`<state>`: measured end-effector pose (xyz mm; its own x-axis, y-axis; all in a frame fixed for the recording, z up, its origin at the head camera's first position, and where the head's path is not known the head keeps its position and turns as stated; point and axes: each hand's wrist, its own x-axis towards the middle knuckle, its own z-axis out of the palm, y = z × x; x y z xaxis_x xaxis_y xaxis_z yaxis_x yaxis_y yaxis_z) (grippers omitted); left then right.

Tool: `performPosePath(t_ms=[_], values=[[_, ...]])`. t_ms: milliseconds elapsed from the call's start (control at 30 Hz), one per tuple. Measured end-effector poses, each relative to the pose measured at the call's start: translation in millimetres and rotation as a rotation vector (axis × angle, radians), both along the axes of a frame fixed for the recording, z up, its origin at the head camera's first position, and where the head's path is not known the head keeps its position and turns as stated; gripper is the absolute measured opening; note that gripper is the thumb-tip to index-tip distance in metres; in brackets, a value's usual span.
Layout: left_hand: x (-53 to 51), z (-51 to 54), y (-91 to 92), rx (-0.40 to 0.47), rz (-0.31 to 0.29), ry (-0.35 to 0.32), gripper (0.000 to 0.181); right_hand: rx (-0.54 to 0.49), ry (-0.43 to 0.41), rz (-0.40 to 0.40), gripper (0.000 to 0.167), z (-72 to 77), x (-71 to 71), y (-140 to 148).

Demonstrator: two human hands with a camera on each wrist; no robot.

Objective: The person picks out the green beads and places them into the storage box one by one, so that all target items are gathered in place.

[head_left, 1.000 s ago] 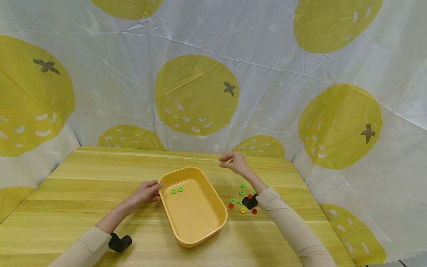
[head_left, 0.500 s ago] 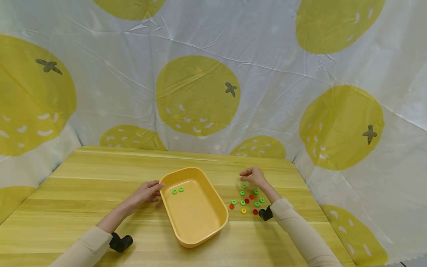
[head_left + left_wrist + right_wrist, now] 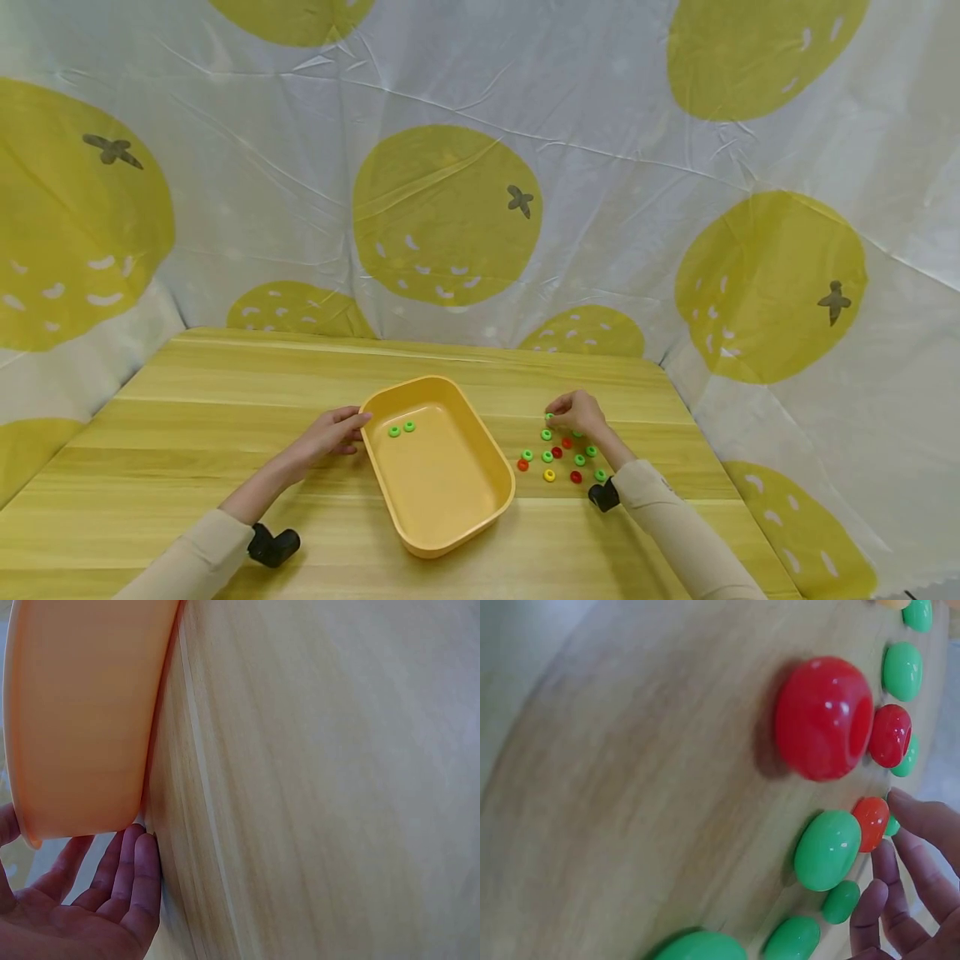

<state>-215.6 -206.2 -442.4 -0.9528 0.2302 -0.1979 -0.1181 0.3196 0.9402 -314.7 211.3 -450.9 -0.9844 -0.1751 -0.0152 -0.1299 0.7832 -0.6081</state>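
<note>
My left hand point(image 3: 333, 435) holds the yellow plastic tub point(image 3: 442, 483) at its far left corner. Its thumb lies on the rim; in the left wrist view the fingers point(image 3: 124, 881) reach along the tub's outer wall. Two green beads point(image 3: 401, 429) lie inside the tub near its far end. To the right of the tub, my right hand point(image 3: 581, 414) is down at the farthest green bead point(image 3: 550, 416), its thumb and forefinger pinching it. In the right wrist view an orange-red bead point(image 3: 871, 823) partly hides that bead.
Several loose beads are scattered on the wooden table point(image 3: 225, 375) right of the tub: green beads point(image 3: 546, 435), dark red beads point(image 3: 576, 477), orange-red ones and a yellow bead point(image 3: 550, 476). A lemon-print cloth point(image 3: 600, 208) hangs behind the table.
My right hand has moved right, then down toward the table, from beyond the tub's right side to the farthest green bead. My left hand and the tub have stayed put.
</note>
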Motion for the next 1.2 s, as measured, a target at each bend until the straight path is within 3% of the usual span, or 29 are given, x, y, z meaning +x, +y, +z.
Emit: performPosePath(t_ms=[500, 833, 1000, 1200], values=[[0.5, -0.8, 0.2, 0.009, 0.0, -0.003, 0.065, -0.034, 0.041, -0.019, 0.011, -0.7, -3.7, -4], [0.8, -2.2, -2.4, 0.018, -0.004, -0.002, 0.066, -0.07, 0.055, 0.068, 0.014, 30.4, -14.0, -34], [0.6, -2.2, -2.4, 0.012, -0.005, -0.001, 0.066, -0.075, 0.088, 0.156, 0.018, 51.5, -13.9, -60], [0.6, -1.4, -1.1, 0.007, -0.002, -0.005, 0.067, -0.119, 0.048, 0.245, 0.021, 71.2, -12.0, -97]])
